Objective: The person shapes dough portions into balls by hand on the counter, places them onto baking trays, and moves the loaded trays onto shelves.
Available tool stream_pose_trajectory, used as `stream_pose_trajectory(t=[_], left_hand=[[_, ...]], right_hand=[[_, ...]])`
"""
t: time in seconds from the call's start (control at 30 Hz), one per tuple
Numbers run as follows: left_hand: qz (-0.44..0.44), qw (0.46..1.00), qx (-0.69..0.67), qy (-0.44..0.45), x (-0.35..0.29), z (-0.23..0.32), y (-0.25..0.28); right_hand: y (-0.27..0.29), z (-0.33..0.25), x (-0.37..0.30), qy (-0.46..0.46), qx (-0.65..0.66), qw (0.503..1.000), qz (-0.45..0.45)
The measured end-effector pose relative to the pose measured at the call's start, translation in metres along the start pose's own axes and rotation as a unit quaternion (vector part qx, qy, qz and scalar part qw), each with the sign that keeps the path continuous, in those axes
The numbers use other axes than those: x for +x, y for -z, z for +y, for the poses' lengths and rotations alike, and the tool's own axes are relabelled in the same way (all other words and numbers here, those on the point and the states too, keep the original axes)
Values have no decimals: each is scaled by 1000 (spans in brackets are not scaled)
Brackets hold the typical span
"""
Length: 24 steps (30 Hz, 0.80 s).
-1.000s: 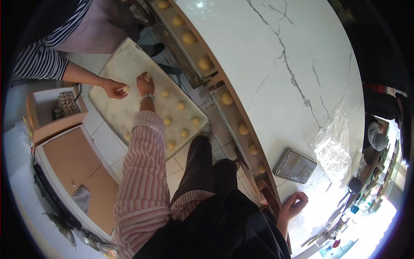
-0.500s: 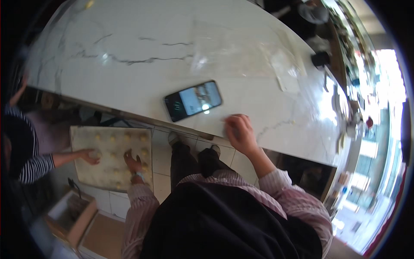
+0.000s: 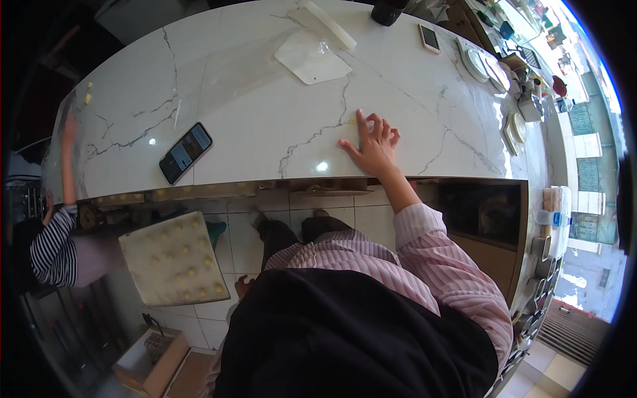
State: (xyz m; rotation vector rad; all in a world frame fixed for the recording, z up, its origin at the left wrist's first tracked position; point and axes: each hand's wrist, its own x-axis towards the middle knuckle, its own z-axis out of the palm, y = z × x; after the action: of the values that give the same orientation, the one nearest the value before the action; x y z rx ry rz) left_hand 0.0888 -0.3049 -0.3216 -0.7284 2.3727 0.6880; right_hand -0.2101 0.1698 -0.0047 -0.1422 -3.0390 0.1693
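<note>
My right hand (image 3: 375, 146) rests on the white marbled counter (image 3: 245, 126), palm down with the fingers spread. Its index fingertip is beside a tiny yellow crumb (image 3: 353, 121). My left hand (image 3: 244, 286) hangs low by my apron, half covered by it; the visible fingers look apart and hold nothing I can see. Just left of that hand is a pale, floury board (image 3: 142, 268) bearing several small yellow pieces in rows. A phone (image 3: 186, 153) with its screen lit lies on the counter, well left of my right hand.
On the far left, a co-worker in a striped sleeve (image 3: 54, 242) reaches onto the counter. Farther back are a white flat sheet (image 3: 312, 63), a white bar (image 3: 330, 26), a dark cup (image 3: 388, 12) and another phone (image 3: 429, 38). Below the board stands a box (image 3: 136, 361).
The view has turned right. My right hand has moved farther onto the counter and spread its fingers. My left hand has left the board; the co-worker's arm has gone from it to the counter.
</note>
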Motion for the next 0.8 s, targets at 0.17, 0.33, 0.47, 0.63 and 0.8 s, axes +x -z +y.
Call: stream_pose_trajectory(t=[0.17, 0.33, 0.47, 0.63, 0.8], left_hand=[[170, 973, -107, -112, 1, 136, 60], [166, 969, -149, -108, -21, 167, 70], [145, 979, -41, -139, -26, 105, 36], [22, 995, -67, 67, -36, -15, -19], [66, 983, -132, 113, -27, -39, 6]], right_hand=[[-4, 12, -9, 80, 15, 997, 1], [4, 1, -18, 171, 139, 975, -37], [28, -43, -10, 226, 319, 915, -97], [5, -133, 26, 325, 361, 854, -186], [-42, -192, 51, 346, -42, 937, 17]])
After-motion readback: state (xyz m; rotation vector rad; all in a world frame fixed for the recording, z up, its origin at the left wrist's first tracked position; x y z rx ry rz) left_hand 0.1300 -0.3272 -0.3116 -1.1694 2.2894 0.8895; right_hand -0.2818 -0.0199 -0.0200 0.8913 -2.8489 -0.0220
